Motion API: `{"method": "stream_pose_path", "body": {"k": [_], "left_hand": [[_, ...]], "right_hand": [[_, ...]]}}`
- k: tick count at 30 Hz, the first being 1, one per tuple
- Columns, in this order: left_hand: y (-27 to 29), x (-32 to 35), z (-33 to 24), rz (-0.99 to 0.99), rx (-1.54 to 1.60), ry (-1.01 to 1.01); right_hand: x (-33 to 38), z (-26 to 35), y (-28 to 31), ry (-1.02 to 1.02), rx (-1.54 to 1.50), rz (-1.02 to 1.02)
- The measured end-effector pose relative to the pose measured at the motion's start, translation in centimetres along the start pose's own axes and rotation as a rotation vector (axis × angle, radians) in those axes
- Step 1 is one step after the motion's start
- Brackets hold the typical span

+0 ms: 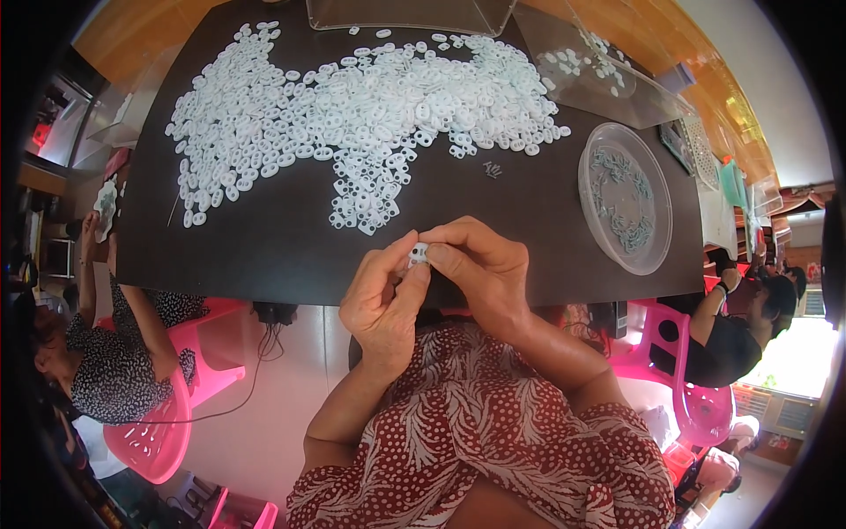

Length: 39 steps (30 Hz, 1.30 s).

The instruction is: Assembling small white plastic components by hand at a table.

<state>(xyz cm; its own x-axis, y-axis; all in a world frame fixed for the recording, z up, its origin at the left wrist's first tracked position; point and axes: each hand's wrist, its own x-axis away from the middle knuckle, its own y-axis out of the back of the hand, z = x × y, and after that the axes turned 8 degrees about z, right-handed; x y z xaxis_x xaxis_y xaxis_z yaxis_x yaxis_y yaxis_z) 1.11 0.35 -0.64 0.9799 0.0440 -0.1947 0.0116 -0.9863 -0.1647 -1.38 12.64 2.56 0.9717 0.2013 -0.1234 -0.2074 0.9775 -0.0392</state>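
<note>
Between my two hands, over the near edge of the dark table, is a small white plastic piece with dark holes (419, 253). My left hand (385, 295) pinches it from the left with thumb and forefinger. From the right, the thumb and forefinger of my right hand (480, 264) press on it, covering part of it. Just beyond my hands a strip of small white plastic pieces with holes (366, 189) runs out of a large spread pile of white oval pieces (379, 97). A few small grey metal parts (492, 169) lie right of that strip.
A round clear tub (585, 198) with many small grey-green parts stands at the table's right. Clear trays (608, 97) sit at the far right and far edge. A person in a patterned top (115, 370) sits left; another in black (731, 339) sits right, on pink chairs.
</note>
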Motion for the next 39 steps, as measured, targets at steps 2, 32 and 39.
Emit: {"method": "stream_pose_path", "body": {"k": [2,32,39], "left_hand": [[-0.3,0.0,-0.1,-0.050,0.066,0.017],[-0.4,0.1,-0.9,-0.088,0.272,0.070],[-0.1,0.1,-0.4,-0.029,0.112,-0.006]], "right_hand": [[0.0,0.1,0.0,0.012,0.001,0.008],[0.3,-0.3,0.2,0.221,0.427,0.101],[0.4,-0.5,0.2,0.196,0.302,0.096]]}}
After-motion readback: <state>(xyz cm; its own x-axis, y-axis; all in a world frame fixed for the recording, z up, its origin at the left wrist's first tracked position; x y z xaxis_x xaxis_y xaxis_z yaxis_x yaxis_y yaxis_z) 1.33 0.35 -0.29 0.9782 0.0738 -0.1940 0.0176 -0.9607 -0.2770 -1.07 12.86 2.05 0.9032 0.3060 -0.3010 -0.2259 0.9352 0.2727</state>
